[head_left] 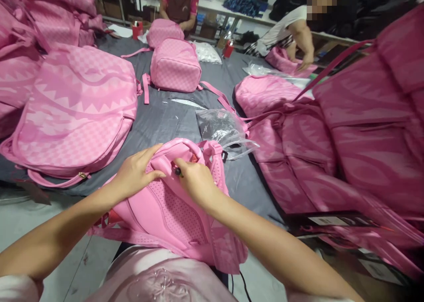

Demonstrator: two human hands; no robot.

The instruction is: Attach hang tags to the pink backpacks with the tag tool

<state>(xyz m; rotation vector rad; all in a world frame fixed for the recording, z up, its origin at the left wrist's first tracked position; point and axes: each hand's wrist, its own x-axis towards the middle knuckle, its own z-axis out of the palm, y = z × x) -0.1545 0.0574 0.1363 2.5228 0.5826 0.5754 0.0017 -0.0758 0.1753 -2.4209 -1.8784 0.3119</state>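
Note:
A pink backpack lies back side up at the near table edge, against my lap. My left hand grips its top by the carry handle, fingers curled on the fabric. My right hand pinches a small dark thing at the top of the bag, just under the handle; what it is I cannot make out. The two hands nearly touch.
A large pink patterned bag lies left, a tall stack of pink bags right. A clear plastic bag sits just beyond my backpack on the grey table. Two other people handle pink bags at the far side.

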